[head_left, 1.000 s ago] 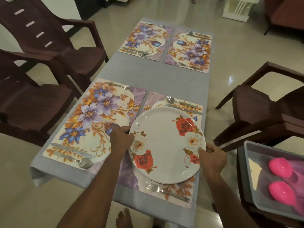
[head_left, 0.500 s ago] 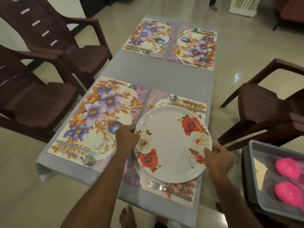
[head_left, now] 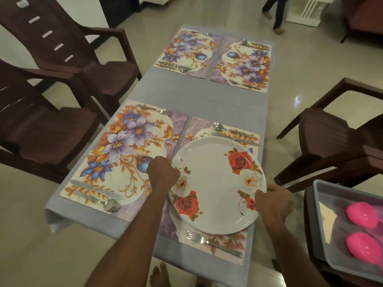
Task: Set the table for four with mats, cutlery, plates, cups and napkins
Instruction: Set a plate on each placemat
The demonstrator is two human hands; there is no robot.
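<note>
I see plate (head_left: 215, 183) between both hands, over near mat (head_left: 207, 241), fork (head_left: 213, 243) just below. Left hand (head_left: 162, 175) curled on left rim, right hand (head_left: 273, 204) pinching right rim. I judge it rigid, glossy, slippery, breakable: hold opposite rims, keep level.

Between the left hand (head_left: 163, 175) and right hand (head_left: 273, 203), the plate (head_left: 211, 179) is white with red and cream roses. Left of the left hand, the mat (head_left: 124, 154) shows purple-blue flowers with orange leaves. Right of the right hand, pink cups (head_left: 361, 213) sit in a grey tray (head_left: 317, 195).
</note>
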